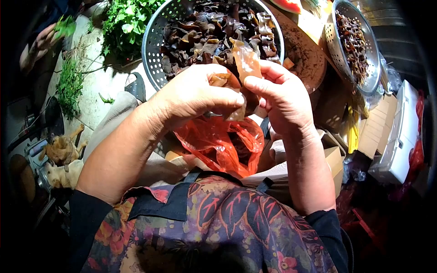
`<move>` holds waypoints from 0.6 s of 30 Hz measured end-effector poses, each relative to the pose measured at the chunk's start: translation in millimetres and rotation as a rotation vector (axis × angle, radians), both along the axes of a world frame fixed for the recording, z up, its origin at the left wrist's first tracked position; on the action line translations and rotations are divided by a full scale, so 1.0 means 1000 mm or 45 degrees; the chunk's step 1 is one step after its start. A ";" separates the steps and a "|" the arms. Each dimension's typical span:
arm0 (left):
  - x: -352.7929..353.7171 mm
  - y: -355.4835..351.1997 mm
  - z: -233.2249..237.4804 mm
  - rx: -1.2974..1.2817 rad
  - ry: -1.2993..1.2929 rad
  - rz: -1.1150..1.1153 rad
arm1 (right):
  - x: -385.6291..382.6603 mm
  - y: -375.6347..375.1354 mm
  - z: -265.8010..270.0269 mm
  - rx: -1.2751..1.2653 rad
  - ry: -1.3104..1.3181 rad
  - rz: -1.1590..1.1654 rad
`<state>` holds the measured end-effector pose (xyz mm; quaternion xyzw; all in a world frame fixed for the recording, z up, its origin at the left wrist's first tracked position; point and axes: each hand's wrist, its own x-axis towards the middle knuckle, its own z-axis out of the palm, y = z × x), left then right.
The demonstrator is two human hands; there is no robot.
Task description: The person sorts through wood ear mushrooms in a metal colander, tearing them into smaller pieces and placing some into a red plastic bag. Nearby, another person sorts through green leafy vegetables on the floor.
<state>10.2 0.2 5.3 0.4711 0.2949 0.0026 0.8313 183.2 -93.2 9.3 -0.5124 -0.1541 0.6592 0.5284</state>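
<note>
1. Apparently mid-handling: both hands work thin brown fungus-like stuff above the red bag (218, 148), just by the near rim of the colander (146, 54). My read: a one-piece-at-a-time step, the translucent strip (246, 60) being the piece in hand.
2. Right hand (291, 102): narrow, thumb and forefinger pinching the strip near its lower end.
3. Left hand (189, 93): closed, thumb over curled fingers, holding brown folds (221, 80). Can't tell whether they join the strip.
4. Next move, as I judge it, calls for a light pinch, with the left steadying its folds. Looks thin; a hard pull could tear it.
5. Strip orientation: long axis runs roughly away from the wearer, slanting a bit left. Free end points at the colander's dark pieces (195, 34), overlapping them in view; can't tell if it touches.
</note>
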 end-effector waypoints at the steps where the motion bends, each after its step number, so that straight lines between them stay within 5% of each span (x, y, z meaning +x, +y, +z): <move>1: 0.000 0.000 -0.001 -0.001 0.000 0.000 | -0.002 0.000 0.001 0.021 -0.016 -0.035; 8: -0.003 0.000 -0.005 0.077 0.144 -0.079 | 0.000 0.002 -0.003 0.096 0.013 -0.162; 13: -0.005 0.000 0.000 -0.258 0.116 0.222 | 0.010 0.004 -0.005 0.151 0.156 -0.262; 18: -0.012 0.009 -0.001 -0.191 0.188 0.346 | 0.015 0.009 -0.001 0.212 0.068 -0.511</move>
